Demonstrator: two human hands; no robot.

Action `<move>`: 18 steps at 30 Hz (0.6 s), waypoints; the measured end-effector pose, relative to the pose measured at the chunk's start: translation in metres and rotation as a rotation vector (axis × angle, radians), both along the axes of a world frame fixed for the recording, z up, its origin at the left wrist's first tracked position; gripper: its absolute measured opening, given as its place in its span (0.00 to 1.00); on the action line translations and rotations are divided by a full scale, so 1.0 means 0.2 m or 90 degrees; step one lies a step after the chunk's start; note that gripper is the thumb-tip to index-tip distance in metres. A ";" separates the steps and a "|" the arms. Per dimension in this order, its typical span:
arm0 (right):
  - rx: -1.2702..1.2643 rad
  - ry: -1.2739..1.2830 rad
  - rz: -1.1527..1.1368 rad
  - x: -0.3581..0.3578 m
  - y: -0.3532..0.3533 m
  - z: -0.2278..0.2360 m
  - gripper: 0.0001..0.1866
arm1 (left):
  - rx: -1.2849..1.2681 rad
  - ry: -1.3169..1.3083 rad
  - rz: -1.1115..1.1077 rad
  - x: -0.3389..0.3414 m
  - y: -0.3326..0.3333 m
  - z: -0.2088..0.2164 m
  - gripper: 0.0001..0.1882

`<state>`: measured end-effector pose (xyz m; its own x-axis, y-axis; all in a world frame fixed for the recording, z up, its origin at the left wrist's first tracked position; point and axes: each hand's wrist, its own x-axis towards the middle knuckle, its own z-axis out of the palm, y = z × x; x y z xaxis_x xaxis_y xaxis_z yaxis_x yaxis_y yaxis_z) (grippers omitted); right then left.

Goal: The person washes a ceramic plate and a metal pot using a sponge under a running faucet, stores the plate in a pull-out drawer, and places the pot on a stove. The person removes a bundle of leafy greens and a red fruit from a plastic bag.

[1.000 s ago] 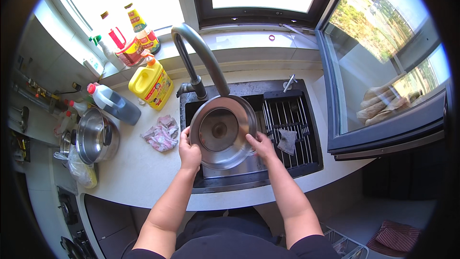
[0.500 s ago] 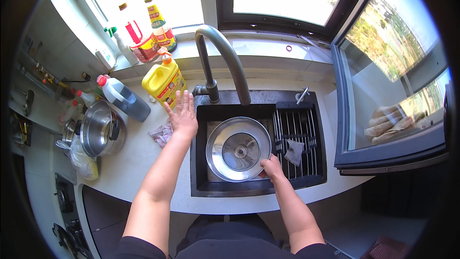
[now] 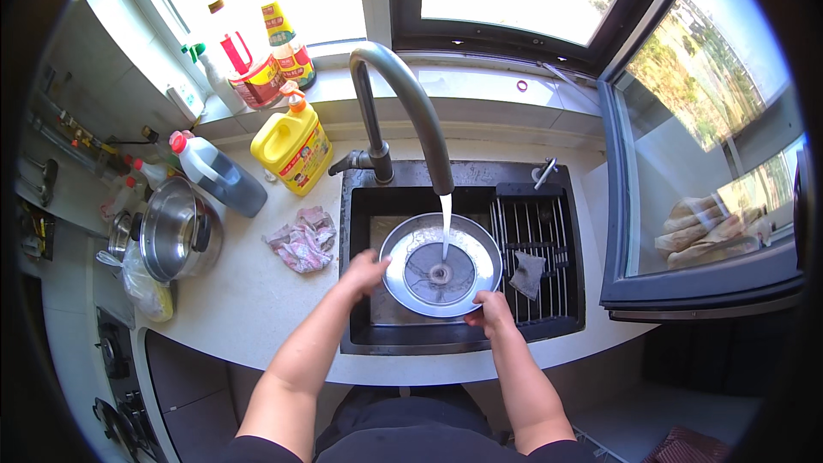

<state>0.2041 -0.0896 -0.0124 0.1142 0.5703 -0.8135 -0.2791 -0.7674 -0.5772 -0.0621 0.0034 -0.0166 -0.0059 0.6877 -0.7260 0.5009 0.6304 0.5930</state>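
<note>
From where I am standing, the person's bare left forearm and right forearm are slanting forward and inward, one toward the other. The elbows are bending slightly. The left hand is turning its fingertips to the person's right, the fingers partly curling. The right hand is gripping, its thumb lying above and its other fingers folding below.

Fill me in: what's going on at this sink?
A person's right hand grips the near right rim of a round metal piece, lid or pan, over the black sink; the left hand is at its left edge. Water runs from the faucet onto it. A grey cloth lies on the rack to the right.
</note>
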 end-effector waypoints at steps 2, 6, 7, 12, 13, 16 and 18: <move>-0.016 -0.022 -0.014 0.04 -0.03 0.03 0.14 | -0.165 -0.242 0.118 0.05 -0.10 -0.05 0.15; -0.007 -0.082 0.047 0.14 -0.09 0.16 0.17 | -0.179 -0.218 0.068 0.16 -0.22 -0.09 0.11; 0.032 -0.111 0.060 0.14 -0.11 0.19 0.18 | -0.214 -0.234 0.064 0.18 -0.24 -0.10 0.12; 0.229 -0.180 0.053 0.11 -0.17 0.19 0.17 | -0.019 -0.284 0.233 0.25 -0.24 -0.25 0.15; 0.228 -0.143 0.026 0.13 -0.16 0.14 0.16 | 0.063 -0.286 0.252 0.27 -0.20 -0.19 0.16; 0.220 -0.079 -0.077 0.06 -0.08 -0.03 0.14 | 0.314 -0.339 0.238 0.25 -0.12 0.05 0.19; 0.179 0.035 -0.072 -0.01 -0.01 -0.10 0.11 | 0.400 -0.359 0.229 0.17 -0.07 0.16 0.19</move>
<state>0.2013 -0.0918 -0.0326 0.1497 0.7604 -0.6320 -0.3899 -0.5420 -0.7445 -0.0274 -0.0099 0.0148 -0.0549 0.9822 -0.1795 -0.1313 0.1711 0.9765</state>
